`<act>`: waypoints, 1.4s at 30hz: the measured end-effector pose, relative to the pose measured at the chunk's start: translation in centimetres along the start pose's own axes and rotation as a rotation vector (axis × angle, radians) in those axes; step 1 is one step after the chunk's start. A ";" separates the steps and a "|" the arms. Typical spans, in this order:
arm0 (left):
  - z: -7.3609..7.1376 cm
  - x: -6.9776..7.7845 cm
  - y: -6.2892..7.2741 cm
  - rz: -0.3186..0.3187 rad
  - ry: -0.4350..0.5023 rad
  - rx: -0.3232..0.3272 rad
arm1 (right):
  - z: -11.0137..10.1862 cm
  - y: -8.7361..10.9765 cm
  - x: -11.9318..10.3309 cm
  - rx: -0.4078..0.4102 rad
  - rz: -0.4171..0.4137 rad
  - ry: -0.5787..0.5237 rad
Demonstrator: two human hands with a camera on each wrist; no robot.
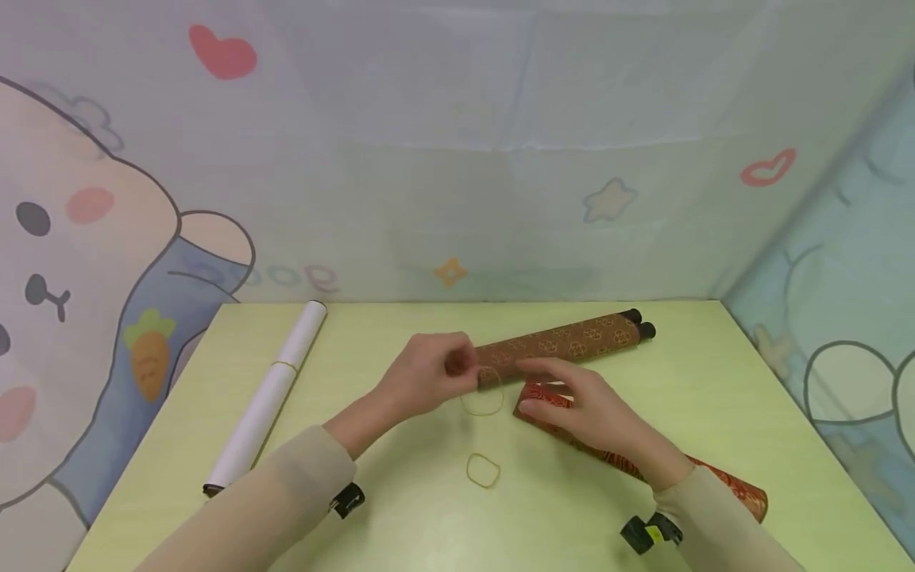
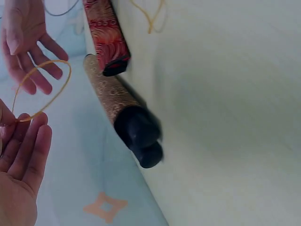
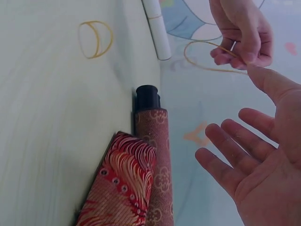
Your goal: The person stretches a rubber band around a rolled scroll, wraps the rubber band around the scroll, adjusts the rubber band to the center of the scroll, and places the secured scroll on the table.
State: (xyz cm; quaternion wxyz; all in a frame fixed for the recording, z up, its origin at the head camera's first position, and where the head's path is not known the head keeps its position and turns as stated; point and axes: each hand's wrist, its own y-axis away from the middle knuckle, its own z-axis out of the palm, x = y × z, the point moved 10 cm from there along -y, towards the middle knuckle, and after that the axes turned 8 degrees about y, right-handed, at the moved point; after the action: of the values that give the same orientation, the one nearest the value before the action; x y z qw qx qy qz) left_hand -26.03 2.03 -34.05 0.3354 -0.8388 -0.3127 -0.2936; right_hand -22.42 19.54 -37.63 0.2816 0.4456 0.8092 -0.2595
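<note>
My left hand pinches a thin yellow rubber band between thumb and fingertips; the loop hangs loose toward the right. Facing it, my right hand has its fingers spread, with the palm showing in the right wrist view. Behind the hands lies a brown patterned scroll with black rod ends, its left part overlapped by the left hand. A long red patterned case lies under the right hand and forearm, partly hidden by them. Another rubber band is on the table in front of the hands.
A white rolled sheet lies slanted at the table's left, with a rubber band round its middle. The pale yellow table ends at the back against a printed cloth, which also hangs along the right side.
</note>
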 end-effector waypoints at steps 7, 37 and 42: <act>-1.1 1.3 -0.6 0.023 0.129 0.045 | 0.5 -1.4 -0.8 0.030 -0.031 -0.079; 2.2 -1.6 0.4 -0.181 0.434 -0.044 | -1.5 -2.3 -1.1 0.264 -0.039 -0.356; 3.1 -1.8 0.7 -0.171 0.387 -0.049 | -1.4 -2.5 -1.4 0.256 -0.057 -0.378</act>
State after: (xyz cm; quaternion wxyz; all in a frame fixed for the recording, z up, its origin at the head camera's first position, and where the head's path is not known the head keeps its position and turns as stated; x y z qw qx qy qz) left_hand -25.83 3.37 -37.46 0.3426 -0.7452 -0.3053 -0.4839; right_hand -24.30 18.49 -35.26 0.3620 0.3981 0.7149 -0.4466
